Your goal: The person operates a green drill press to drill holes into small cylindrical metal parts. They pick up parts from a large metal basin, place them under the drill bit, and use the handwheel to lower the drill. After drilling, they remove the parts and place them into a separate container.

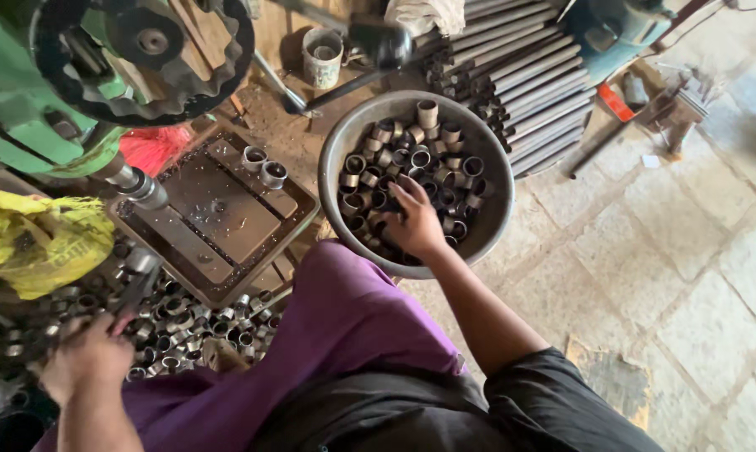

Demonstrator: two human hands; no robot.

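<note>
My right hand (415,219) reaches into a round grey metal basin (411,105) full of short metal rings (411,155), fingers curled down among them. Whether it grips one I cannot see. My left hand (89,356) is at the lower left, fingers closed around a dark metal tool or lever (135,289) above a heap of more metal rings (185,322). Two rings (262,166) stand on the dark flat machine table (219,213).
A green drill machine with a black toothed wheel (143,50) and chuck (139,186) looms at upper left. Long steel tubes (520,75) lie stacked behind the basin. A yellow bag (39,238), a tin can (322,57), my purple-clad knee (344,310), stone floor at right.
</note>
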